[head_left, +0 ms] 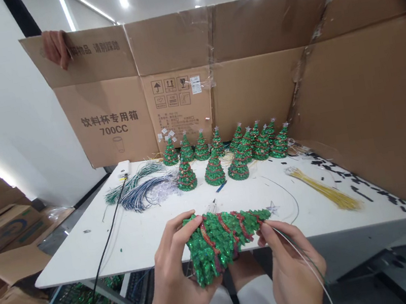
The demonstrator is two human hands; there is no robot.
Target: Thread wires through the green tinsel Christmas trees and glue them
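A glittery green miniature Christmas tree (pixel 222 239) with red garlands lies on its side in the air above the table's front edge, its tip pointing right. Around its wide base my left hand (pixel 176 272) is closed, thumb and fingers on opposite sides. My right hand (pixel 295 260) pinches a thin wire (pixel 302 257) close to the tree's upper part; the wire trails down past the wrist. Just beyond the tip is a clear star (pixel 272 208). Whether the right fingertips also press on the tree is hard to make out.
Several finished-looking small trees (pixel 214 168) stand at the back of the white table (pixel 99 250). Bundles of green and blue wires (pixel 143 192) lie left, yellow wires (pixel 324 189) right, near scattered black pieces (pixel 363 193). Cardboard walls (pixel 170 44) enclose the back. A black cable (pixel 104 255) hangs over the left edge.
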